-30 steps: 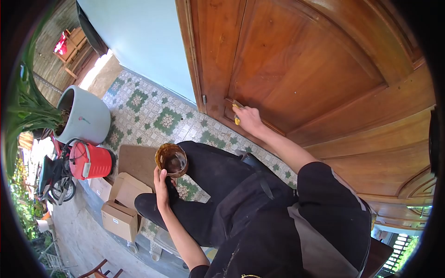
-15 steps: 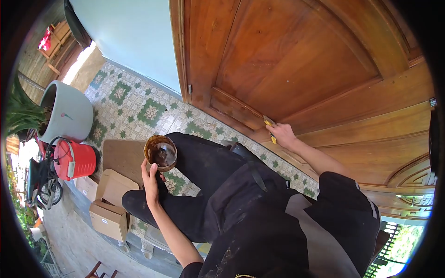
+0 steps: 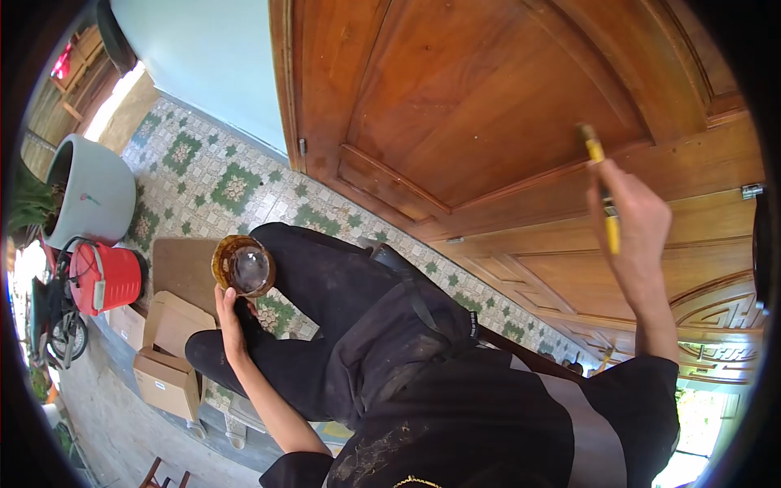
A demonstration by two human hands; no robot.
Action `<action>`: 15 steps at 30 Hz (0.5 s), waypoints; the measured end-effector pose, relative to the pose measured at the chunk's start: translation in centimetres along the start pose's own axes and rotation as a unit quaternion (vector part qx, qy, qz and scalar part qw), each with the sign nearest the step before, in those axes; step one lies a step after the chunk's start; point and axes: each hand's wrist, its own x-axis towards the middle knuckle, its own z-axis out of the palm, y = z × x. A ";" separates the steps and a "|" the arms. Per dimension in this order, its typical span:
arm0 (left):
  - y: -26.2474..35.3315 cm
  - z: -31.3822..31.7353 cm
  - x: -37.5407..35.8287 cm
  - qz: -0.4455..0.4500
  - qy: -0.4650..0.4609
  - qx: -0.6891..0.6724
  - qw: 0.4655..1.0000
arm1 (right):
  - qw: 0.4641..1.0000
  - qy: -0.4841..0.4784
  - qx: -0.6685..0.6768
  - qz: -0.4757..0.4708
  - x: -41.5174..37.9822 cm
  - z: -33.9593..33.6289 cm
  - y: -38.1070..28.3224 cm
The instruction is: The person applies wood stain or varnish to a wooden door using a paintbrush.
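Yellow-handled brush [image 3: 596, 151], bristles toward brown paneled door [image 3: 488, 106]; brown-stained cup [image 3: 221, 264] mouth up.

two hands [image 3: 636, 210], one brush [image 3: 596, 150], one bowl [image 3: 222, 267], one planter [image 3: 102, 191], one red bucket [image 3: 118, 275]

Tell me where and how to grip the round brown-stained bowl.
Cup the bowl low on its outer wall from the near side, as the left hand does: its mouth faces up and its rim looks coated, so the top seems risky.
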 end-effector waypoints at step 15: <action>0.7 0.5 -0.3 0.025 -0.016 0.005 1.000 | 0.981 0.122 -0.078 -0.127 -0.6 10.9 -2.2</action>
